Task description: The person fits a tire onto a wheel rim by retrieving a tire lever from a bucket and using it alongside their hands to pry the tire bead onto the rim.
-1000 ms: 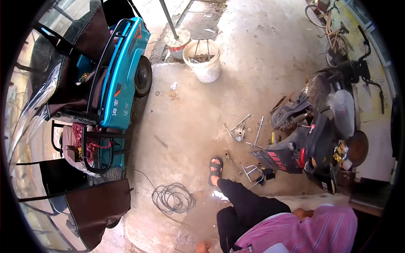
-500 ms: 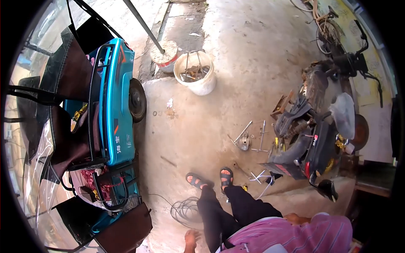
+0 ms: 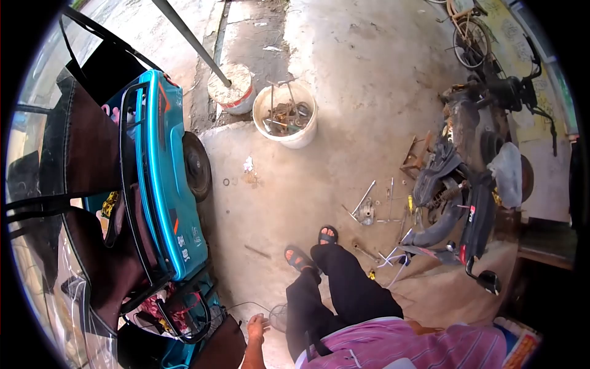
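Note:
My left hand (image 3: 257, 326) hangs beside my dark trousers (image 3: 344, 280), over the concrete near a coil of dark cable (image 3: 279, 317). Its fingers are slightly apart and nothing is in them. Only a strip of skin of my right hand or arm (image 3: 424, 329) shows past the pink striped shirt (image 3: 405, 345); the fingers are hidden. Both sandalled feet stand on the floor. Just beyond them lie a T-shaped wrench (image 3: 389, 219), a metal part (image 3: 367, 213), a rod-like tool (image 3: 364, 200) and a white frame (image 3: 393, 257).
A teal three-wheeled vehicle (image 3: 163, 178) occupies the left side. A partly stripped scooter (image 3: 452, 178) stands at the right, with a bicycle (image 3: 472, 40) behind. Ahead are a white bucket of metal parts (image 3: 295, 136) and a pole (image 3: 193, 43) in a round concrete-filled base (image 3: 232, 92).
The view has shifted as both feet came into sight on the floor. My left hand has risen from the bottom edge into fuller view. The bucket and tools appear at changed positions.

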The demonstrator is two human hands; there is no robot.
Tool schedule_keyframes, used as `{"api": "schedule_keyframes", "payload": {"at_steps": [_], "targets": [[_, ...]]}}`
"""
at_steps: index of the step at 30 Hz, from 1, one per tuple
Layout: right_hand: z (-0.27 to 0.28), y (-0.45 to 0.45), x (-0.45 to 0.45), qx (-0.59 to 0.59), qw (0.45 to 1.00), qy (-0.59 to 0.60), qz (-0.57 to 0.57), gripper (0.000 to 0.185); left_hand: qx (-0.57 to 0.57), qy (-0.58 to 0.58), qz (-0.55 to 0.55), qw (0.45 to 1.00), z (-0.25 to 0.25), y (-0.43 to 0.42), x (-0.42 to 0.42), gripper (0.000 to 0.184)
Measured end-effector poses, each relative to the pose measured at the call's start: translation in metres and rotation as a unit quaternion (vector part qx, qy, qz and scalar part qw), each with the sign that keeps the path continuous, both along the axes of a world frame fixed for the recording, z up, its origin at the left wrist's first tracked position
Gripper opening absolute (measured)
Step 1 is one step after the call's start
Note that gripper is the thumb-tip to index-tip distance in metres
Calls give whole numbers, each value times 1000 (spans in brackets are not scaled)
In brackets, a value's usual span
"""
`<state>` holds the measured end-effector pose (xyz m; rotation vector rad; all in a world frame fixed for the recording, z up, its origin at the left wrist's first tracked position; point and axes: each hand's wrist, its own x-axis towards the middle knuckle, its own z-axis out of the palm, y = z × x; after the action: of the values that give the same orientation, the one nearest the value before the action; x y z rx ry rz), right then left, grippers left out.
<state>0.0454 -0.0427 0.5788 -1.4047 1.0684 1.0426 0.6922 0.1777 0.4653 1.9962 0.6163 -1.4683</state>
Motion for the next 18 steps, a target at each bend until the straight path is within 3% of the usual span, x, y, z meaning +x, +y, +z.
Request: {"api": "schedule_keyframes", "payload": {"at_steps": [1,2,3,5,6,7,8,9,10,11,13,16,18], "targets": [[1,3,12,5,998,26,-55,40,0,-3,-12,1000,2,-11,20,37],[0,5,26,67,945,60,-315,39,8,-5,-23,1000,2,-24,39,37],[-4,6,41,124,820,90,-551,39,16,-7,-34,999,1,-40,57,37],[-10,-5,66,90,838,10,-539,37,11,-18,-50,999,2,-83,86,35],[-20,-12,63,2,956,-99,-277,36,4,-21,-54,998,4,-108,99,33],[-32,-23,61,-86,975,-202,15,35,-3,-27,-55,998,5,-128,110,32],[-48,-54,78,-42,983,-56,-168,35,3,-34,-59,998,-2,-148,120,33],[-58,-84,108,11,933,102,-344,35,-9,-35,-63,997,-4,-180,128,33],[-40,-88,132,74,821,268,-499,36,-7,-28,-74,997,0,-203,136,34],[-54,-92,122,131,712,246,-644,34,-10,-20,-82,996,6,-222,141,35],[-48,-135,135,30,895,169,-411,31,12,-5,-122,992,0,-271,153,34],[-13,-196,186,87,745,265,-606,28,-29,-12,-111,993,-11,-336,170,35],[-10,-203,181,76,720,297,-623,31,-48,-16,-120,991,-13,-383,181,35]]}}
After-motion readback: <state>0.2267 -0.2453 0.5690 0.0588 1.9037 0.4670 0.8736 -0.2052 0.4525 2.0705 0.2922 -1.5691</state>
